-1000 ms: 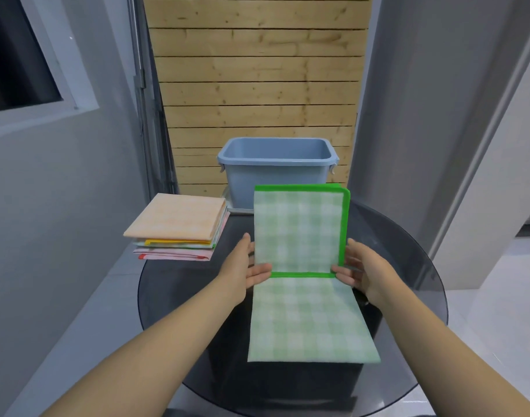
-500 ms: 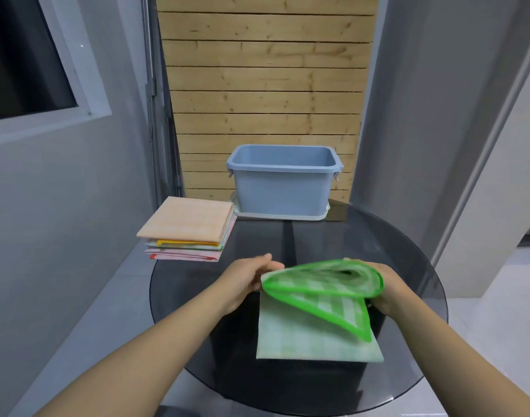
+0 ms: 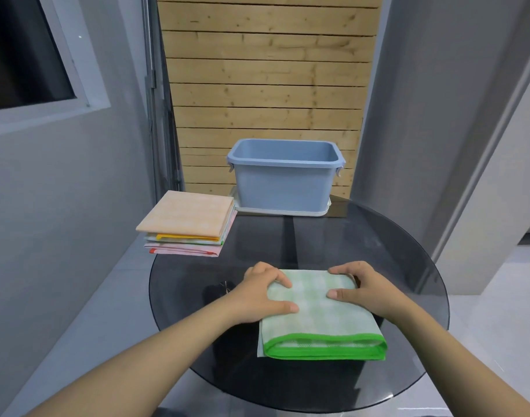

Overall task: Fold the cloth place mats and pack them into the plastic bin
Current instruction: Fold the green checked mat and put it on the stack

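Green-check mat (image 3: pixel 317 314) folded, near centre of glass surface (image 3: pixel 393 251); left hand (image 3: pixel 262 293) and right hand (image 3: pixel 367 288) pressing far corners, fingers partly curled; bin (image 3: pixel 284 182) far, pile (image 3: pixel 187 222) far left; risk: green-hemmed near edge gaping, springing open on lifting.

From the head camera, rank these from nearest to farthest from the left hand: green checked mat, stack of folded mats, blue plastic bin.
1. Green checked cloth place mat: under the left hand, on the dark glass table's near side.
2. Stack of folded mats: back left.
3. Blue plastic bin: at the far edge, farthest.
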The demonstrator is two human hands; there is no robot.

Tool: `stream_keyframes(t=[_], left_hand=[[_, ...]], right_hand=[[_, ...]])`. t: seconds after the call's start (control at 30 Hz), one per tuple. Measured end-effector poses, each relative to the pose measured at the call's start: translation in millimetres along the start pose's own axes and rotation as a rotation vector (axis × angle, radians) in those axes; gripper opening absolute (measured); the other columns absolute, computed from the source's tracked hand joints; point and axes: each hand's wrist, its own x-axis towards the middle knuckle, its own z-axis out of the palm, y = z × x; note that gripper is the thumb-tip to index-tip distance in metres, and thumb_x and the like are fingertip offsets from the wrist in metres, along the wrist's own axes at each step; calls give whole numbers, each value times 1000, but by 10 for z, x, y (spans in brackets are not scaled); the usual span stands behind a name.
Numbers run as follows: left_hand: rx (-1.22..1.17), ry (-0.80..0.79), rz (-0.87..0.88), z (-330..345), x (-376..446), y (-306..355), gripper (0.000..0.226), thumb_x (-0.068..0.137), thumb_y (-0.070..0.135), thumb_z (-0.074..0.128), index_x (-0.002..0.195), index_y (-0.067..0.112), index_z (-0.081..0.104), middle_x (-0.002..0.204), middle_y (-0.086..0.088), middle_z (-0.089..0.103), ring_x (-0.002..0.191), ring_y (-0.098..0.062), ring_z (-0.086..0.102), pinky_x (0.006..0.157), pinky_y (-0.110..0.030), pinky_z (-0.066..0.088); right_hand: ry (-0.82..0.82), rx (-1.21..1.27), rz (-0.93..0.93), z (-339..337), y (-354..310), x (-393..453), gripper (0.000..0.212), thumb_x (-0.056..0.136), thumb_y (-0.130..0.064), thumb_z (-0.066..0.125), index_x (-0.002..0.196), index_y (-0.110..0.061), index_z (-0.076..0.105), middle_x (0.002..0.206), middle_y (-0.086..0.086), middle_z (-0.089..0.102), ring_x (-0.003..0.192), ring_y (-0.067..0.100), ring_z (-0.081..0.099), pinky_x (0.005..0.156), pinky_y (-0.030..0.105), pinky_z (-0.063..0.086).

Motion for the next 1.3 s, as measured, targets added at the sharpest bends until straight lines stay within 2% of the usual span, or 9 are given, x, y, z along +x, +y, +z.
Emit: stream_keyframes(t=[0.07,0.17,0.27,0.33,0.73,0.9,1.0,1.07,1.3], left_hand=[[153,4,23,12,-25,21,45,80,47,69,120,33,53,122,12,33,124,-9,25,105,-25,23],[428,0,-2,55,-75,77,50,89,53,52,134,35,41,145,4,21,137,-21,10,110,-33,11],[718,-3,-42,168,-126,208,50,100,40,32,147,24,26,159,-9,-11,142,-36,-19,116,-47,-9],[786,-25,-26,274,-155,304,56,101,32,26,150,10,14,158,-14,-16,142,-36,-23,117,-47,-13],[589,-83,-45,424,-235,151,72,96,57,21,151,23,-10,156,-4,-26,140,-21,-31,118,-41,-13],[553,30,-162,430,-306,141,66,95,57,22,151,31,-3,158,-9,-19,145,-26,-17,117,-39,-4],[610,185,-184,429,-364,180,65,95,55,29,150,24,15,149,-11,21,132,-27,20,111,-36,17],[510,255,-194,401,-380,203,63,91,54,40,144,22,28,131,-6,36,121,-24,32,103,-32,30],[-49,266,-472,177,-269,220,60,67,39,78,113,14,50,112,-3,61,102,-20,60,86,-34,51]], right_hand=[[-43,-161,-53,35,29,0,97,42,-83,63,125,-34,49,121,-15,36,110,3,44,83,11,38],[4,-416,-107,142,38,-49,84,72,-72,54,140,-26,36,140,-6,30,132,16,26,107,27,27],[72,-739,-106,267,41,-129,126,45,-90,-23,148,-30,18,155,-5,15,139,23,16,112,35,16],[154,-825,-106,341,34,-166,134,38,-79,-42,149,-30,13,158,-4,9,143,25,10,115,38,7],[-3,-725,-176,401,61,-576,115,46,-78,-38,148,-32,-12,157,-5,-18,134,3,-26,112,28,-16],[90,-784,8,450,38,-609,125,40,-79,-41,150,-32,-5,158,12,-8,146,27,-7,117,38,0],[215,-816,22,506,24,-577,101,78,-76,-10,135,-17,49,122,25,55,109,40,54,89,46,46],[253,-787,26,500,18,-590,71,85,-64,23,111,-14,67,89,12,64,77,32,61,64,39,51],[207,-320,89,425,-84,-478,69,81,-44,65,137,-17,33,116,10,42,116,28,32,93,34,35]])
